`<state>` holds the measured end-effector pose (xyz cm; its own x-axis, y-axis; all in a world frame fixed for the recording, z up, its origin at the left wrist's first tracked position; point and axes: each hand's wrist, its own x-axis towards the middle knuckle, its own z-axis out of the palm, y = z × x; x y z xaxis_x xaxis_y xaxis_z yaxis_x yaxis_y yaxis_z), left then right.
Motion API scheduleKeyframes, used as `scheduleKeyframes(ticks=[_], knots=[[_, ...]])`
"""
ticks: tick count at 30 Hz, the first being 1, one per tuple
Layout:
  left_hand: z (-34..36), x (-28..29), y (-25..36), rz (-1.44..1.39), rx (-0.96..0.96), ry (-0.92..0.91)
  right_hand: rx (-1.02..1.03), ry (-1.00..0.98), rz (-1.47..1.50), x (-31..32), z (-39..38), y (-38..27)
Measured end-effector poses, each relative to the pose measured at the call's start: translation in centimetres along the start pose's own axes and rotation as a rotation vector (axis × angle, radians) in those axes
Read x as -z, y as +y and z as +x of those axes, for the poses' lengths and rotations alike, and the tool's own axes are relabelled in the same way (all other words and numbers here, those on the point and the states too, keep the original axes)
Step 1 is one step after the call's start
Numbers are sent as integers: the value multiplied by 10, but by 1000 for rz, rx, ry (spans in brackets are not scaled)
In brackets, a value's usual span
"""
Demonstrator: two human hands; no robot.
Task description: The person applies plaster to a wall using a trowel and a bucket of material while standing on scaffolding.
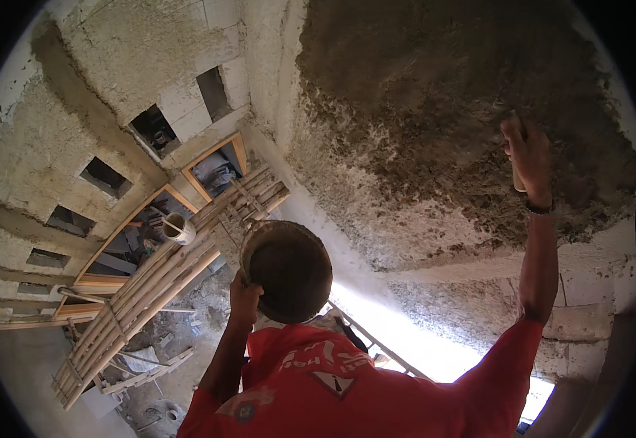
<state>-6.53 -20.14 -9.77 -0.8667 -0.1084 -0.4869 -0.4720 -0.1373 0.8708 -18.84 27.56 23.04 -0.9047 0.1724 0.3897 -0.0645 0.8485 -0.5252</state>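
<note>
My left hand (pixel 244 299) is closed on the near-left rim of a round, mortar-stained bucket (pixel 319 263), held in front of my chest. Its inside is dark, so how much it holds is hard to make out. Raised far to the right, my right hand (pixel 531 155) is closed around a trowel, whose pale handle end (pixel 519 180) sticks out below the fist. The blade can hardly be told from the wet plaster (pixel 442 66) on the surface beyond it. Around that dark, smooth patch the plaster is rough and broken, with paler surface showing lower down.
At left runs a scaffold platform of lashed wooden poles (pixel 139 310), with a pale bucket (pixel 178 228) near its far end. Rubble and loose boards lie on the floor (pixel 194 321) below. The block wall (pixel 186 44) has several small openings and a wooden-framed opening (pixel 216 171).
</note>
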Motion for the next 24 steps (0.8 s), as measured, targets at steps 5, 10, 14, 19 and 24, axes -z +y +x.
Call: scheduleKeyframes(ticks=[5, 10, 14, 19, 24], knots=[[1, -13, 0, 47, 84, -46, -178, -575, 67, -56, -86, -17], [2, -50, 26, -101, -26, -152, -566, -1293, 430, -144, -194, 14], [12, -59, 36, -73, -87, -202, -606, -1206, 403, -178, -215, 1], [23, -70, 52, 122, -131, -321, 310, -837, -152, -232, -215, 24], [35, -75, 82, 395, -264, -330, 217, -974, -317, -247, -212, -23]])
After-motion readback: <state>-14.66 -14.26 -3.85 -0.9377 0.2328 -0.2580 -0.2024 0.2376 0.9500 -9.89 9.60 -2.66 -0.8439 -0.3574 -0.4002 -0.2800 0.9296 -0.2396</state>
